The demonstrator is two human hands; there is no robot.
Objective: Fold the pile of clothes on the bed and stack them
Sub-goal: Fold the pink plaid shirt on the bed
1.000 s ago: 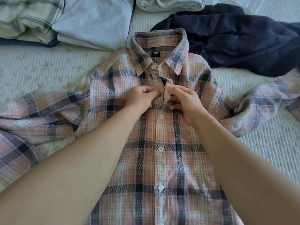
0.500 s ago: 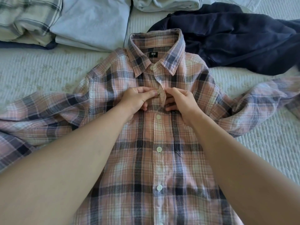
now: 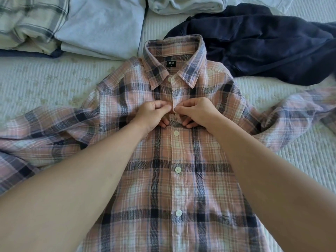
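Now | pink-and-navy plaid flannel shirt (image 3: 181, 179) flat on bed (image 3: 45, 84), collar away from me; left hand (image 3: 154, 113) and right hand (image 3: 198, 111) pinch its placket | both equally near; I'd button next

Pink plaid shirt (image 3: 181, 179) face-up, seemingly buttoned

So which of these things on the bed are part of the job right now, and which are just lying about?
In use:
- pink plaid shirt, lying front up
- left hand and right hand, pinching its button placket

Lying about for now:
- navy garment, unfolded
- pale blue folded garment
- checked folded garment
- bed
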